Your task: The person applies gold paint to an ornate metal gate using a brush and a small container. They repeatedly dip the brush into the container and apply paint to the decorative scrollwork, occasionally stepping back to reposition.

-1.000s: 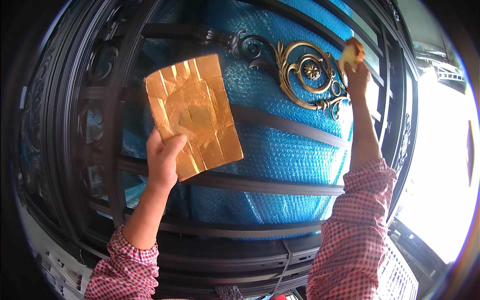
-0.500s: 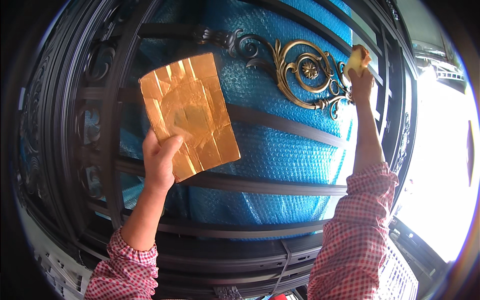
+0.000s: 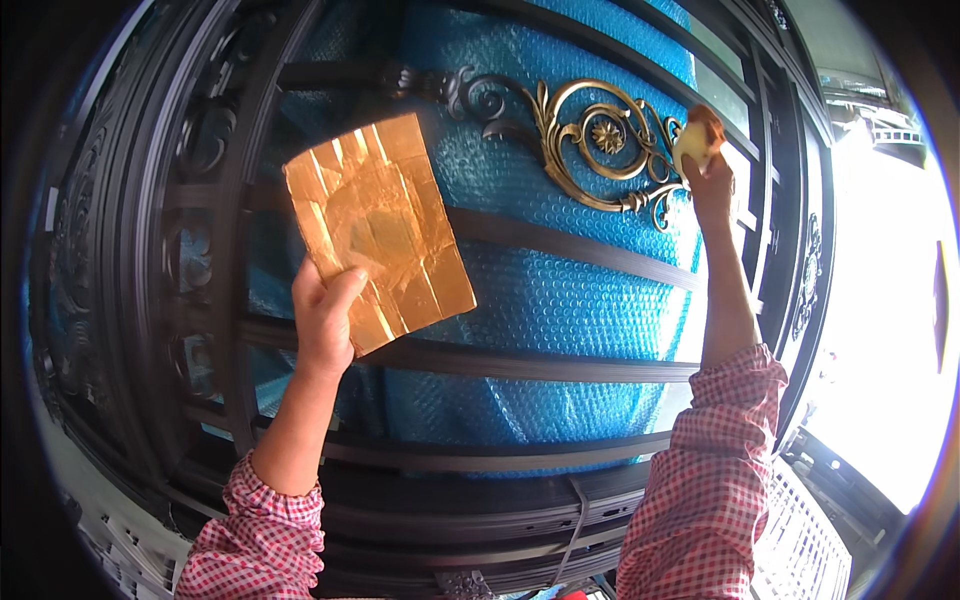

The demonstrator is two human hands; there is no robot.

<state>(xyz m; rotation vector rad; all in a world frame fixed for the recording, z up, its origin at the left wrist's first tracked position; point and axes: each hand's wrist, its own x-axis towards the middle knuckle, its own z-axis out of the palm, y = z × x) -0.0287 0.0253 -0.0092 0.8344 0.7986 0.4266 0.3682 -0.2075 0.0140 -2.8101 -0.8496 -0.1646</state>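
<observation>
My left hand (image 3: 325, 318) is closed on a flat, creased gold-coloured sheet (image 3: 405, 220), thumb on its face. A darker smeared patch marks the sheet's middle. My right arm reaches far up to the right, and my right hand (image 3: 714, 192) grips a pale yellow sponge (image 3: 692, 146) stained orange-brown along one side. The sponge is at the right end of a scrolled metal ornament (image 3: 607, 137), seemingly against it. Bronze-gold colours the ornament's right scrolls and rosette, while its left part looks dark.
Dark metal bars (image 3: 540, 365) cross the panel around the ornament. Blue bubble wrap (image 3: 560, 300) lies behind them. More dark ornate frames (image 3: 140, 250) stand at the left. A white perforated crate (image 3: 805, 535) sits at lower right, beside a brightly lit area.
My right hand, with the sponge, has shifted slightly left and down along the ornament's right end. The sponge has tilted a little. My left hand keeps the gold sheet nearly in place.
</observation>
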